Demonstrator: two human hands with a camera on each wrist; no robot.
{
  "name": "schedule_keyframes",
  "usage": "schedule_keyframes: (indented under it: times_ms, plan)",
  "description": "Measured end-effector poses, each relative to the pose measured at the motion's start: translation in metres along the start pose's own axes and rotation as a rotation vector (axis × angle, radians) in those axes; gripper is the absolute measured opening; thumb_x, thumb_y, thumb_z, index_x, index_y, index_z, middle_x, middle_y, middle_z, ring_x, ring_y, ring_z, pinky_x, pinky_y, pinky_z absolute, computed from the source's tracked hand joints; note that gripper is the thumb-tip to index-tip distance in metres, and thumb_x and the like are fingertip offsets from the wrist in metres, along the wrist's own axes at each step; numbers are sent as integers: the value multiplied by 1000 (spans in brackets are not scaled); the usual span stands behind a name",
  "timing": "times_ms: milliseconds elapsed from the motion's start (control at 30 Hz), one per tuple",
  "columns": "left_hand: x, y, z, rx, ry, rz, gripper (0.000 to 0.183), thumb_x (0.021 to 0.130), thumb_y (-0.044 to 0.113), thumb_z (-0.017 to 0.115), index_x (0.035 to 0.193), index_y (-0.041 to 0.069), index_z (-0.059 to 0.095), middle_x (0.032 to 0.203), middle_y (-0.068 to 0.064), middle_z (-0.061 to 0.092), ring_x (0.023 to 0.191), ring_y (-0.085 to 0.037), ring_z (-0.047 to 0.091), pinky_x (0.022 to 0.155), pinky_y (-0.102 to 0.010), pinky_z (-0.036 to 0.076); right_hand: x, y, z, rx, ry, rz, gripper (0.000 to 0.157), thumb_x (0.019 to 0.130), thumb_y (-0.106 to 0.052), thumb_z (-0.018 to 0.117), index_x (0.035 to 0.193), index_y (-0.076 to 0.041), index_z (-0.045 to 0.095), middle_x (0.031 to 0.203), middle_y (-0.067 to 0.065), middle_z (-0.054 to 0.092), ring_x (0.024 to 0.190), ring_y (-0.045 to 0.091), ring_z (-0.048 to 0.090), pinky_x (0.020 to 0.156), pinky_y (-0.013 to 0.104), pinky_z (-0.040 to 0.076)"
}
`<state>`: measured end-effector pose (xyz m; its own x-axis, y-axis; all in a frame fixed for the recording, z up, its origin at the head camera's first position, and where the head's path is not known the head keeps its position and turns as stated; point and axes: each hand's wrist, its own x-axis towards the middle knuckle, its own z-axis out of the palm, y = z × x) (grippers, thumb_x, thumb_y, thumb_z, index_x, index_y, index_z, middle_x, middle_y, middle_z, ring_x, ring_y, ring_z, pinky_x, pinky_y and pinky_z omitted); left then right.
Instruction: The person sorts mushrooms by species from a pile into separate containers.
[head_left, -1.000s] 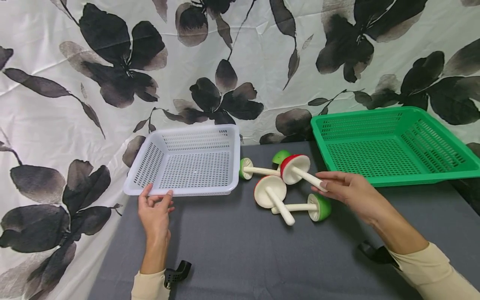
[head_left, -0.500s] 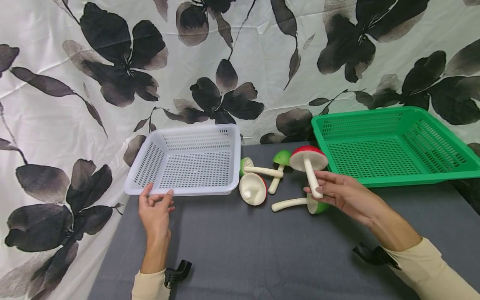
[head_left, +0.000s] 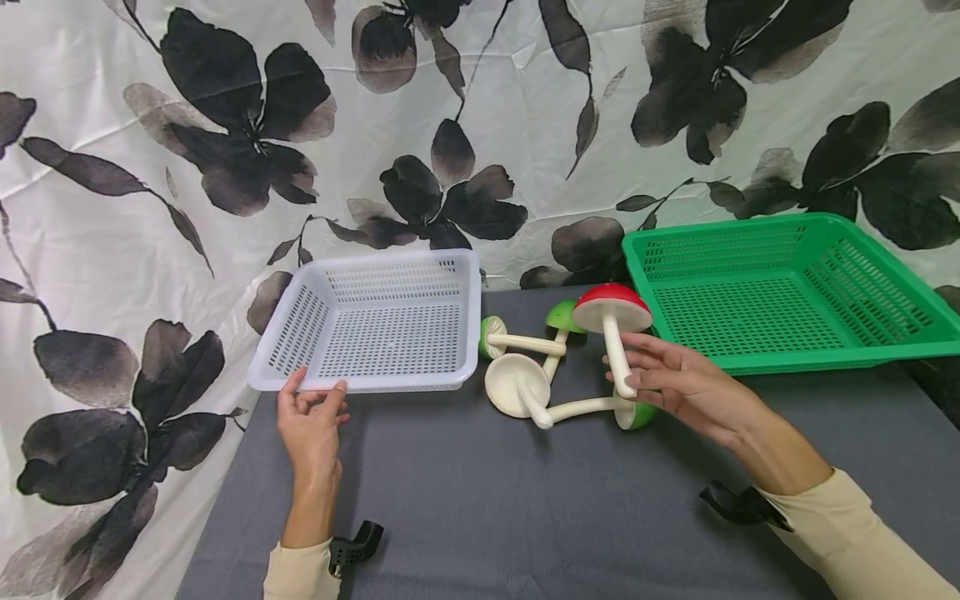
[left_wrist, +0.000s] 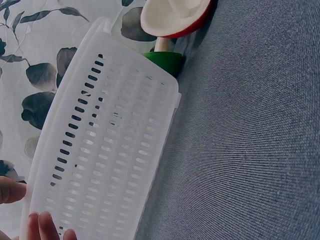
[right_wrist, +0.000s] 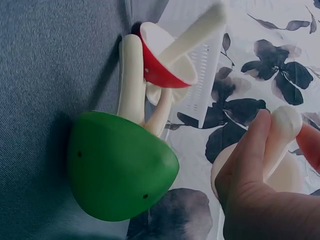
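Note:
My right hand [head_left: 693,392] pinches the stem of a toy mushroom with a red cap [head_left: 612,302], holding it cap up above the table. A second red-capped mushroom [head_left: 517,387] lies tipped over to its left, pale underside showing. Around it lie three green-capped mushrooms: one beside the white basket [head_left: 492,337], one behind [head_left: 566,317], and one [head_left: 634,415] just below the right fingers. My left hand [head_left: 309,433] grips the near rim of the white plastic basket [head_left: 375,386], thumb and fingers on either side of the rim in the left wrist view.
A green plastic basket [head_left: 787,362] stands at the back right, with nothing inside. The white basket also holds nothing. Grey cloth [head_left: 510,517] covers the table, and a floral curtain [head_left: 525,125] hangs behind it.
The right hand has turned its red mushroom from slanting to nearly upright. The other red mushroom has rolled left, then tipped slightly back right. The left hand stays on the rim.

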<state>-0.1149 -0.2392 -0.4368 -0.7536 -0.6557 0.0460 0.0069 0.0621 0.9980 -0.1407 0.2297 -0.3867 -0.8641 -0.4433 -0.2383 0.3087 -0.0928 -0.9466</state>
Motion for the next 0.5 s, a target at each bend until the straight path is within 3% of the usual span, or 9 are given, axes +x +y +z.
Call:
schedule_keyframes:
  times_ms: [267,500]
  plan:
    - [-1,1,0,2,-5,-6,68,89,12,79,147,18,45,92,-5,57,70,-12,64,58,-22,56,4,-5,5,-86,-1,-37,75,99,-6,63,160,-6,18,140,2,57,121,13,65,97,27,54]
    - [0,1,0,-9,-12,-8,69,89,11,79,149,14,44,91,-5,57,69,-12,64,57,-22,55,10,-7,9,-119,-9,-64,73,99,-6,64,159,-7,22,140,8,57,120,15,65,95,28,54]
